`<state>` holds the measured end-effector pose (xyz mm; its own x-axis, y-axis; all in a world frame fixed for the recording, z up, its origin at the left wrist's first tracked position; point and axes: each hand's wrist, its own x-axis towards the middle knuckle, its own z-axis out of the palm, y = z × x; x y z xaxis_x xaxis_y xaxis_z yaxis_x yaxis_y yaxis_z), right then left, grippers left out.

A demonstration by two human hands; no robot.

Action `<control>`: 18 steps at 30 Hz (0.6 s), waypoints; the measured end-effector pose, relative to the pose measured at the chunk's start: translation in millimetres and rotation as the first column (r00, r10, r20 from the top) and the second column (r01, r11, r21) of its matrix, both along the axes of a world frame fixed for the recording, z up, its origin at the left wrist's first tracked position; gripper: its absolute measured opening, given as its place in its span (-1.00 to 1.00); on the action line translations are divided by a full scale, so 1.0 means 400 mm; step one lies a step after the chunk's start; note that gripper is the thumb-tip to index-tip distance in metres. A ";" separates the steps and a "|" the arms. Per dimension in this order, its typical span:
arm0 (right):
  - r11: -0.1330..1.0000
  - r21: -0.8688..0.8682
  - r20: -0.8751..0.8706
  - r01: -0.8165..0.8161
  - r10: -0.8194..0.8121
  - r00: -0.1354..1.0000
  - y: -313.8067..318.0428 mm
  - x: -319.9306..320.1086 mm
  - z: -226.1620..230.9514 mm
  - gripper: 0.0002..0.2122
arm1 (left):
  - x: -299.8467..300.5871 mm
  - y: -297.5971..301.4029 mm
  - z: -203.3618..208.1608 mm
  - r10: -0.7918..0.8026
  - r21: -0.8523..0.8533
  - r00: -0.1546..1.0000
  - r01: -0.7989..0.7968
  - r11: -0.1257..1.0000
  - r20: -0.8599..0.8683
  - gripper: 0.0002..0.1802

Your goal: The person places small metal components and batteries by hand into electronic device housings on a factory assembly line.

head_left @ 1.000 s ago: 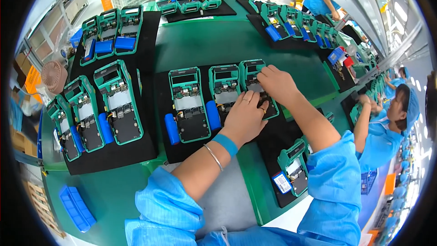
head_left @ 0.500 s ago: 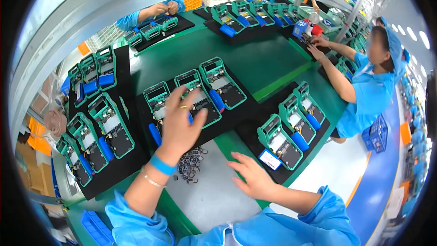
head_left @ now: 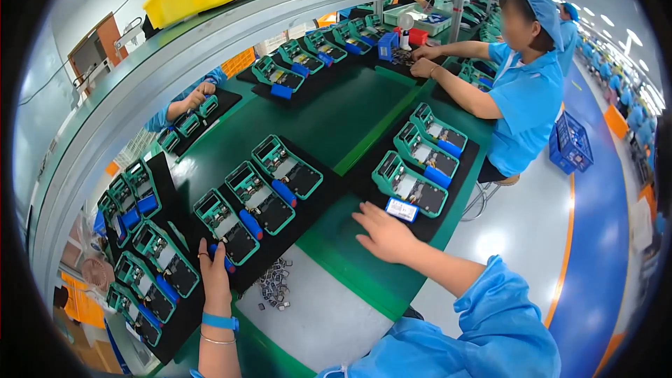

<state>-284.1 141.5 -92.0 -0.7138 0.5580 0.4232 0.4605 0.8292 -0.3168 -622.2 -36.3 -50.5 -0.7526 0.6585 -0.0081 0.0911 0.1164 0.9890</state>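
Observation:
My left hand [head_left: 216,281] is upright at the near edge of the middle black mat [head_left: 313,208], beside the nearest green housing [head_left: 225,227]. Its fingers are stretched, with a gap between fingers and thumb; a blue battery pack [head_left: 229,264] shows right beside the thumb and may be touching it. My right hand [head_left: 389,236] is held palm down with fingers spread, holding nothing. Closest to it is a blue battery pack with a white label [head_left: 402,210], next to a green housing [head_left: 410,183] on the right-hand mat. Three open housings with circuit parts stand in a row on each mat.
Small dark square parts [head_left: 274,285] lie heaped on the grey surface before me. More housings [head_left: 165,259] fill the left mat. A co-worker [head_left: 526,91] works at the right, another person's hands [head_left: 199,95] at the far left. A metal beam [head_left: 231,24] crosses above.
My left hand has come down from above the middle housings to the mat's near left edge. My right hand now lies closer to the labelled battery pack. The view has swung up and right.

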 end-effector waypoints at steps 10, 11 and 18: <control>0.968 0.033 -0.045 0.250 -0.248 0.968 0.088 -0.021 -0.083 -0.58 | -0.076 0.088 -0.097 0.005 0.245 0.981 -0.054 0.968 0.195 -0.29; 0.958 0.067 -0.029 0.280 -0.279 0.960 0.067 -0.057 -0.114 -0.58 | -0.099 0.106 -0.121 -0.016 0.260 0.985 -0.029 0.965 0.170 -0.28; 0.928 0.128 -0.036 0.351 -0.349 0.936 -0.072 -0.180 -0.174 -0.60 | -0.130 0.322 -0.245 -0.305 0.337 0.944 0.249 0.908 0.124 -0.32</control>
<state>-356.2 112.8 -161.4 -0.4775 0.7107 0.5166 0.7256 0.6505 -0.2242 -674.1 92.4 -148.5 -0.5451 0.8295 0.1214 -0.0979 -0.2068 0.9735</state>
